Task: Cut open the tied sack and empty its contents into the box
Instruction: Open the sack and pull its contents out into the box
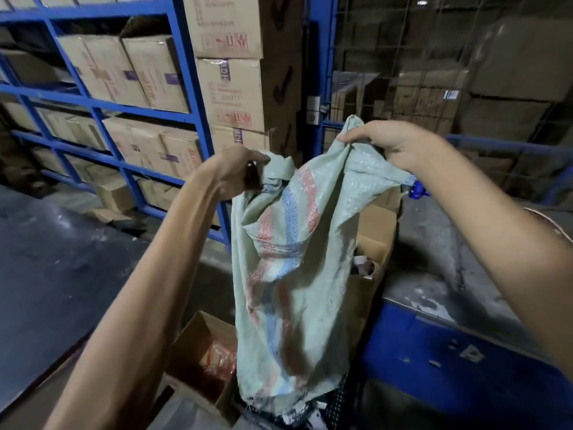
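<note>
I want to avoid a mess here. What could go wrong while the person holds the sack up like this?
1. The sack hangs limp and its lower mouth sits near the edge of the box, so any last items might drop outside it.
2. The left hand seems to hold a dark object together with the cloth; if this is the cutter, it could nick fingers.

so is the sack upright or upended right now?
Upended: both hands, left and right, hold the woven sack by its top corners, its frayed open end hanging down over the box.

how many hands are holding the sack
2: the left hand grips the upper left corner of the sack, and the right hand grips its upper right corner.
</note>
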A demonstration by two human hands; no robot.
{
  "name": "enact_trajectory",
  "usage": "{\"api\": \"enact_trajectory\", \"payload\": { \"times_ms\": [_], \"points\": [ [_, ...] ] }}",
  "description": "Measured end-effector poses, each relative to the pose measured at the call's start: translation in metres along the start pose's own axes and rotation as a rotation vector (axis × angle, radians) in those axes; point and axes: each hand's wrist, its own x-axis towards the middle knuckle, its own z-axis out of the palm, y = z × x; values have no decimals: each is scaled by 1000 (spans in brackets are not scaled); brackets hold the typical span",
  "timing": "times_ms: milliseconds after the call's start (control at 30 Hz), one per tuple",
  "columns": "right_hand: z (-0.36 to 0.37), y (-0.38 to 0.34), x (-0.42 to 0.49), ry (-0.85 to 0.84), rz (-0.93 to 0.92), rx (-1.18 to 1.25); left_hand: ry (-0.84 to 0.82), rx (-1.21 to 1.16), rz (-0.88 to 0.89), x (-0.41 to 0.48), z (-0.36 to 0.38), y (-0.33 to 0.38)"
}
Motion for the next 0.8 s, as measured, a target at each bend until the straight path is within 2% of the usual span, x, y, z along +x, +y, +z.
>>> {"api": "enact_trajectory", "payload": {
  "times_ms": [67, 133, 200, 300, 367, 467, 500, 567, 633, 700, 800],
  "points": [
    [-2, 3, 2, -39, -37, 74, -83, 107, 46, -13, 10, -6],
    [-2, 4, 4, -70, -72, 115, -133, 406, 137, -23, 20, -15],
    [3, 7, 8, -100, -103, 152, -220, 580, 169, -23, 30, -27],
    [10, 17, 26, -128, -149, 337, -135, 683, 265, -17, 55, -39],
    [9, 28, 36, -150, -154, 400, -36, 525, 364, -20, 73, -45],
    [3, 46, 39, -206, -208, 424, 99, 371, 408, -17, 88, -50],
    [2, 53, 42, -176, -247, 466, 128, 329, 408, -14, 87, -49],
    [0, 69, 40, -8, -345, 457, 120, 192, 422, -2, 81, -47],
    [2, 90, 31, 99, -458, 226, 158, 87, 406, 9, 76, -40],
    [5, 114, 26, 10, -496, 38, 171, -37, 363, 14, 77, -31],
    [19, 134, 17, -243, -437, -121, 90, -184, 296, 20, 90, -21]
  ]
}}
